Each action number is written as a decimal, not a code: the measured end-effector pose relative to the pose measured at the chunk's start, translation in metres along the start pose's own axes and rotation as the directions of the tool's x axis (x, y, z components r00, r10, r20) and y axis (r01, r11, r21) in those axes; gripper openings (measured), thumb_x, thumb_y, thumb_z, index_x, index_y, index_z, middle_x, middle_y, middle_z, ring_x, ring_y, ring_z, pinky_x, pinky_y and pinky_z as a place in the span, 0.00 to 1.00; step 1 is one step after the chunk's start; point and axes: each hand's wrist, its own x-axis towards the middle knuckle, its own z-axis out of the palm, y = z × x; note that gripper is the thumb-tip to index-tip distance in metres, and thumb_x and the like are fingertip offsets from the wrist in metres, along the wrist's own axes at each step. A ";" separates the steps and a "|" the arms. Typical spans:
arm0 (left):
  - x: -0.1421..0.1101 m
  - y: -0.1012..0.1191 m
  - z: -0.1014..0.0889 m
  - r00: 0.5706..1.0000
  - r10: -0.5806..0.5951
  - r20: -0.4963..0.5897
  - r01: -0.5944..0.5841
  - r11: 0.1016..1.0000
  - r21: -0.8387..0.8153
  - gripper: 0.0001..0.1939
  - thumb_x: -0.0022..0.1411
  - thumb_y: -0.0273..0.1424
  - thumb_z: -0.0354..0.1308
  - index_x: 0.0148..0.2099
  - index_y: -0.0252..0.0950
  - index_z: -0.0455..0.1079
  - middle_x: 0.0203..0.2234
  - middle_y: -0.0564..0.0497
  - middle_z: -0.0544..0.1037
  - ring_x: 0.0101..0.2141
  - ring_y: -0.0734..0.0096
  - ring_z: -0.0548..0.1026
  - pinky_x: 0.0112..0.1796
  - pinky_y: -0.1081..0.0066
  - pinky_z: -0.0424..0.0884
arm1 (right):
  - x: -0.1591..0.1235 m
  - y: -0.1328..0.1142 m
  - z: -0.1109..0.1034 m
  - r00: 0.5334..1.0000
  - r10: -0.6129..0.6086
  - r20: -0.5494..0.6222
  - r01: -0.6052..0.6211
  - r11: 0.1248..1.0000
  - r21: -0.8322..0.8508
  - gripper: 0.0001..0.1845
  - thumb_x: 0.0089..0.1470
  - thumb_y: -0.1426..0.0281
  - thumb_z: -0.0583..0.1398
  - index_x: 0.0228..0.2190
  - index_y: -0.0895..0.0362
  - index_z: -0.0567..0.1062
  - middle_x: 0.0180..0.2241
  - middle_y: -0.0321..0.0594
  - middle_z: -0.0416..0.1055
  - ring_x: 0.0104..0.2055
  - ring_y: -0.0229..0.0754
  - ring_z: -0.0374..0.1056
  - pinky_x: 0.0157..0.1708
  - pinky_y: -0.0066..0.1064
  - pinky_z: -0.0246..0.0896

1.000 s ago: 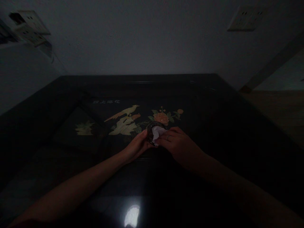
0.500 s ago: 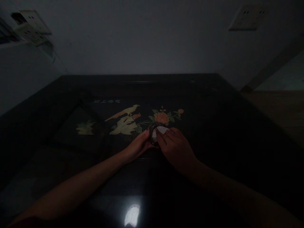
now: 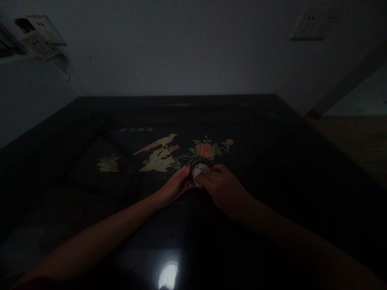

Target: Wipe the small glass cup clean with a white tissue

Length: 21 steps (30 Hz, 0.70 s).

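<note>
My left hand (image 3: 178,183) is closed around the left side of a small round, dark, shiny glass vessel (image 3: 193,162), its opening turned up toward me. Whether it is a cup or a bowl, the dim light does not let me tell. A white tissue (image 3: 200,169) is bunched inside the opening. The fingers of my right hand (image 3: 225,189) pinch that tissue and press it into the vessel from the right side. The fingertips are partly hidden by the tissue and the rim.
Beneath my hands is a glossy black tabletop (image 3: 260,133) with an inlaid bird (image 3: 161,141), a flower (image 3: 206,151) and written characters. Behind it stands a pale wall with a socket plate (image 3: 311,25) at the right and more sockets (image 3: 42,44) at the left.
My right hand's fingers have moved down and slightly left, pushing the tissue deeper into the vessel, where it now looks more crumpled. My left hand keeps its hold in the same place.
</note>
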 end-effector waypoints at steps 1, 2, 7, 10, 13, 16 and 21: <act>0.000 0.000 0.001 1.000 0.006 -0.005 -0.006 1.000 0.001 0.21 0.58 0.42 0.59 0.49 0.34 0.69 0.42 0.42 0.76 0.43 0.61 0.74 0.41 0.66 0.71 | 0.000 -0.002 0.000 1.000 0.022 0.012 -0.022 0.999 -0.038 0.10 0.57 0.80 0.54 0.37 0.61 0.75 0.33 0.44 0.78 0.36 0.44 0.73 0.41 0.38 0.57; 0.000 0.001 0.002 1.000 0.008 -0.009 -0.008 1.000 0.000 0.21 0.58 0.42 0.59 0.49 0.34 0.70 0.42 0.43 0.76 0.43 0.61 0.74 0.41 0.66 0.72 | -0.001 -0.004 0.000 0.999 0.044 0.009 -0.043 0.996 -0.083 0.10 0.57 0.80 0.54 0.36 0.62 0.75 0.34 0.45 0.78 0.36 0.45 0.73 0.41 0.38 0.57; 0.000 0.005 0.010 0.998 -0.035 -0.048 0.035 0.999 -0.011 0.22 0.55 0.44 0.61 0.46 0.34 0.71 0.41 0.43 0.76 0.42 0.61 0.74 0.39 0.66 0.73 | 0.000 -0.007 0.006 0.992 0.074 -0.099 -0.097 0.962 -0.253 0.13 0.59 0.79 0.52 0.43 0.66 0.74 0.37 0.50 0.78 0.39 0.46 0.72 0.42 0.38 0.58; 0.001 0.004 0.009 0.998 -0.033 -0.054 0.032 0.999 -0.021 0.22 0.56 0.45 0.60 0.46 0.34 0.71 0.39 0.43 0.76 0.39 0.62 0.75 0.36 0.67 0.73 | 0.002 -0.003 0.007 0.993 0.056 -0.104 -0.078 0.971 -0.225 0.13 0.59 0.78 0.54 0.44 0.65 0.73 0.37 0.49 0.78 0.40 0.46 0.72 0.44 0.38 0.56; 0.000 0.003 0.006 0.999 -0.041 -0.020 0.041 0.999 -0.002 0.24 0.56 0.48 0.58 0.45 0.34 0.71 0.35 0.43 0.78 0.35 0.63 0.76 0.32 0.69 0.73 | 0.003 0.003 0.007 0.994 0.024 -0.104 -0.034 0.994 -0.101 0.10 0.59 0.76 0.55 0.41 0.61 0.74 0.37 0.46 0.78 0.42 0.46 0.71 0.48 0.40 0.52; -0.002 0.006 0.006 0.997 -0.071 0.008 0.070 0.997 0.032 0.24 0.58 0.49 0.55 0.44 0.32 0.71 0.32 0.43 0.78 0.33 0.63 0.77 0.31 0.69 0.73 | 0.003 0.006 0.006 0.996 0.014 -0.085 -0.011 0.999 0.032 0.11 0.58 0.77 0.56 0.42 0.59 0.74 0.38 0.44 0.78 0.42 0.45 0.71 0.49 0.42 0.47; -0.004 0.010 0.011 0.998 -0.053 -0.030 0.054 0.998 0.013 0.23 0.56 0.48 0.58 0.43 0.33 0.72 0.35 0.43 0.79 0.34 0.65 0.77 0.33 0.70 0.73 | 0.001 0.009 0.005 0.997 0.071 -0.004 -0.068 0.977 0.204 0.16 0.57 0.80 0.54 0.46 0.56 0.72 0.42 0.43 0.78 0.43 0.43 0.72 0.47 0.41 0.46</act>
